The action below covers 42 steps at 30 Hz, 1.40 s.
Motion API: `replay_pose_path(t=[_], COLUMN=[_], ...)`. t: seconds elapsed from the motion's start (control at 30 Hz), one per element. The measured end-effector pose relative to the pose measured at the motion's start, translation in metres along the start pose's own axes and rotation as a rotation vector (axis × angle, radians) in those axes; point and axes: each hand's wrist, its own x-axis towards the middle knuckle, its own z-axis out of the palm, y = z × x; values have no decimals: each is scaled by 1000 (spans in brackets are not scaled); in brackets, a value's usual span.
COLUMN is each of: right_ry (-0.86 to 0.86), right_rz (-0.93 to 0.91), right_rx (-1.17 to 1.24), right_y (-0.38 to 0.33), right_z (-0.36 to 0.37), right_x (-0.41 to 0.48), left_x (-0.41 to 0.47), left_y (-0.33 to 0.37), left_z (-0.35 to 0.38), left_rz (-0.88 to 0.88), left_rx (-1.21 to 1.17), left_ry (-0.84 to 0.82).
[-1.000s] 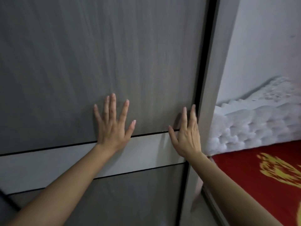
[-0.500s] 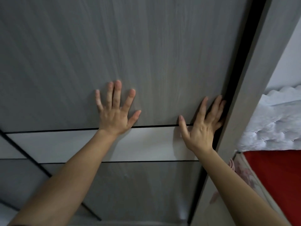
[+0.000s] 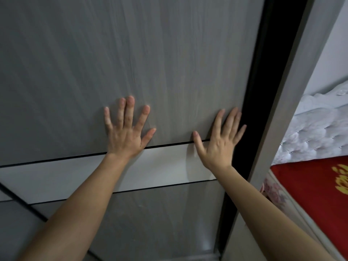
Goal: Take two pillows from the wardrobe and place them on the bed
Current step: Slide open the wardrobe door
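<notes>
The left hand (image 3: 126,134) lies flat with fingers spread on the grey sliding wardrobe door (image 3: 169,63), its grip apart and clamped on nothing. The right hand (image 3: 219,143) does likewise just beside the dark opening gap (image 3: 261,102). Sliding the panel well likely needs even palm pressure pushed sideways; no pillows show yet, and the bed (image 3: 316,181) waits at right.

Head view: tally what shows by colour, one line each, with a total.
Grey: 2, the sliding wardrobe door and the wardrobe frame post
White: 1, the tufted headboard
Red: 1, the bed cover
Bare hands: 2, left hand, right hand
Total: 6
</notes>
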Motion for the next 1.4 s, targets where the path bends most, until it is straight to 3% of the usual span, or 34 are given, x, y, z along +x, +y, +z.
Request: replay_pose_path(t=[0.2,0.3,0.43,0.57,0.8,1.4], right_ry=[-33,-21,-166,-331,-277,-331], right_rz=[-106,12,182,143,134,120], right_rx=[149,310,651,780,847,914], right_y=[-28,-43,-68,-109,-170,-333], right_z=[-15,-28,-37,-32,-5,38], right_x=[-15,-6,25,28,7,-37], left_x=[-23,-36,-55,-86,-138,-196], left_y=[-49,-64,-69,-77,-123,-271], left_z=[-16,-33,-59,-80,-93,-110], left_rz=[-55,-151,-367,-508,-530,-658], left_rx=[1,10,-68,-163,-196,-224], left_ry=[-60,-156,-318,-438,-648,-680])
